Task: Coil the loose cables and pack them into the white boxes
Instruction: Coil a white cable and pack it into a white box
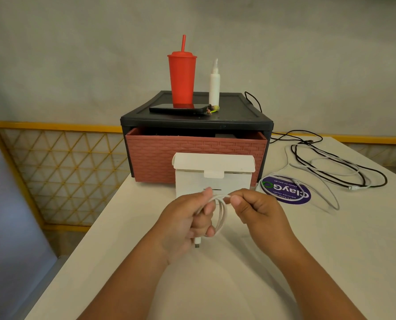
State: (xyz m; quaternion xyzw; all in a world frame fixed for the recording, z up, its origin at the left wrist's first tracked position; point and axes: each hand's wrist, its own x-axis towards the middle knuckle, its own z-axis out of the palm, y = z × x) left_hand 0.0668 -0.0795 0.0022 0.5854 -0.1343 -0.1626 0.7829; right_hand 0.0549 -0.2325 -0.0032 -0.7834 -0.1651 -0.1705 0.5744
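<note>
Both hands meet just above the table [128,250], close in front of the person, and both are clamped on the same white cable [222,215]. The left hand [187,219] has its fingers curled round a bunch of loops, which hang as a small coil between the two hands. A plug [197,243] sticks out below the left fist. The right hand [260,211] pinches the top of the coil between thumb and forefinger, with its other fingers folded in. How many loops the coil has is hard to make out, as the strands blur together.

Just beyond the hands stands a white box [213,179] with its lid flap raised. Behind it sits a black drawer unit [196,122] with its brick-patterned red drawer [160,158] pulled a little way out. On top of the unit are a red cup [182,77] with a straw, a white bottle [214,86] and a dark phone [178,109] lying flat.

To the right, well apart from the hands, loose cables [351,173], black and pale, sprawl uncoiled over the table. One pale strand crosses a round purple sticker [289,192] beside the box.
</note>
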